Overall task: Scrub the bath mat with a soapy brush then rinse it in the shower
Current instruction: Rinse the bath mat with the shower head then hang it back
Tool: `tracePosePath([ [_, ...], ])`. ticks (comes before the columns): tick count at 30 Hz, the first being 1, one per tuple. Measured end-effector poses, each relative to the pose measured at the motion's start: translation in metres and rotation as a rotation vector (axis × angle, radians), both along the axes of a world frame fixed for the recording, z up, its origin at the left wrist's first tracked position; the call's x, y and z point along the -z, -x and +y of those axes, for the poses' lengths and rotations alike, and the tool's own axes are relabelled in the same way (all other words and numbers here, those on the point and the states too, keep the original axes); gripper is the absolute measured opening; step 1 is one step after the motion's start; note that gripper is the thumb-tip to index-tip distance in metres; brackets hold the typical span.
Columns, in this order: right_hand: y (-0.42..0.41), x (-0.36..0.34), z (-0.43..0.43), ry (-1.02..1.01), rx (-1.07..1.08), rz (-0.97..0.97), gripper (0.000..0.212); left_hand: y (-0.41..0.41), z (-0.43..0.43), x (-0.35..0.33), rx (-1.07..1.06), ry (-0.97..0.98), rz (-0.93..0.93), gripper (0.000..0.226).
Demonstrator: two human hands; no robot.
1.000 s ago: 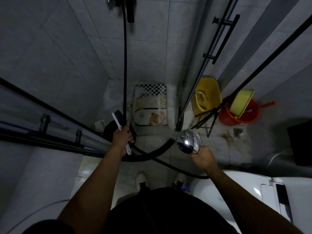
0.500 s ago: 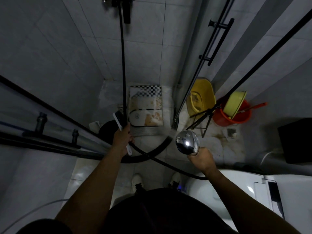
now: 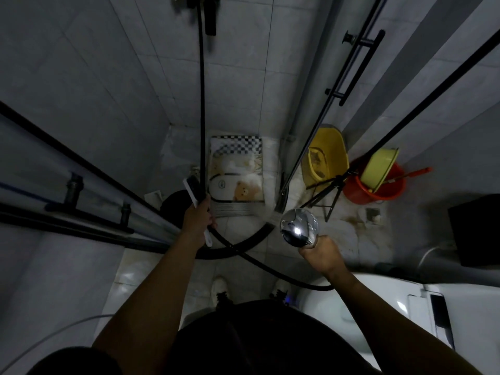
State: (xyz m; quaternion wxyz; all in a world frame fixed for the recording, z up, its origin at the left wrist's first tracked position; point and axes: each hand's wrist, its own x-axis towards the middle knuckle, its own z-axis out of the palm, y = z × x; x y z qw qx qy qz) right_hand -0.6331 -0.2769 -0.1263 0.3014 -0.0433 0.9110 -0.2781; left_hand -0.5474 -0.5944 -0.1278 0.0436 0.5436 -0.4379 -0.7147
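Low in the frame, two white shoes (image 3: 219, 286) stand on the pale tiled floor (image 3: 243, 269), with one white toilet (image 3: 378, 315) at the lower right.

Two hands are out over the floor. The left hand (image 3: 197, 220), at centre, has its grip clenched round the white handle of one brush (image 3: 192, 189), bristle end pointing up the frame. The right hand (image 3: 323, 255) grips the handle of one chrome shower head (image 3: 299, 228). The light is dim, so a faint spray toward the mat is possible.

One black hose (image 3: 201, 104) loops past the hands and runs up the wall.

One bath mat (image 3: 236, 171), with a checkered band and a bear print, lies flat on the shower floor at centre, just above the left hand.

At the right there are one yellow tub (image 3: 327, 152), one red bucket (image 3: 373, 192) holding a yellow-green basin (image 3: 380, 165), and one black tripod (image 3: 330, 193).

Grey tiled walls (image 3: 94, 77) close the room.
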Motion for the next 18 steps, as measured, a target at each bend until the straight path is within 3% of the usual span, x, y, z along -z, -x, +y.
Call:
tracePosePath([
  [8, -0.0023, 0.0026, -0.0002, 0.045, -0.020, -0.050, 0.007, 0.0004, -0.0036, 0.0053, -0.016, -0.002, -0.009, 0.041],
  [18, -0.0019, 0.0030, 0.0036, -0.010, 0.078, 0.023, 0.037, -0.0015, 0.0009, 0.0065, -0.024, -0.015, 0.016, 0.038],
])
